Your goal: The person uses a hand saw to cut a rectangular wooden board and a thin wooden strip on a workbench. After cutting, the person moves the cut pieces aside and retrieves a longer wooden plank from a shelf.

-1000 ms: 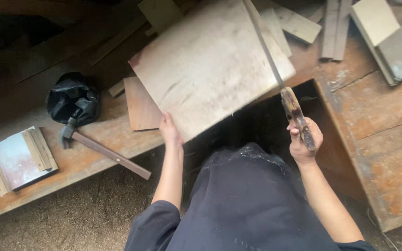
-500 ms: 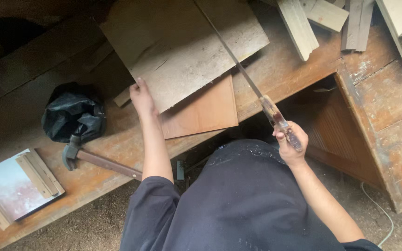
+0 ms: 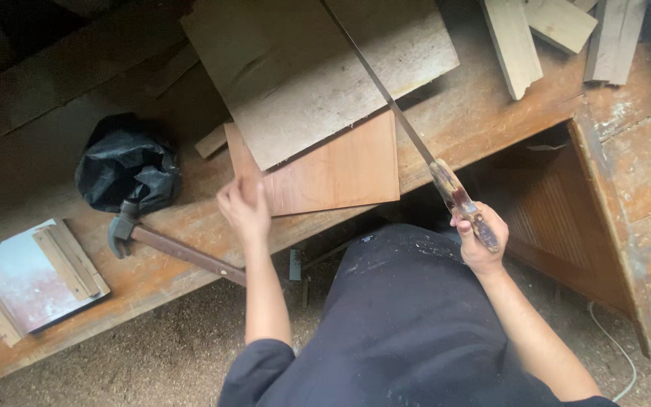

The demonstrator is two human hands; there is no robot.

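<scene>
Head view: my right hand [image 3: 478,240] wrapped tight round handsaw [image 3: 416,147] handle, blade running far-left across grey board [image 3: 318,75]. Left hand [image 3: 244,211] flat, fingers [image 3: 236,190] spread loose on near-left corner of reddish plywood panel [image 3: 333,169], gripping nothing. Panel lies under grey board at tabletop [image 3: 484,113] near edge. Judge panel thin, stiff, light, likely slides; press near cut. Saw blade looks whippy; grip handle only. Hammer [image 3: 167,245], black bag [image 3: 126,162] left.

Hand saw [image 3: 408,136] across pale board [image 3: 318,71], apparently flat.
</scene>
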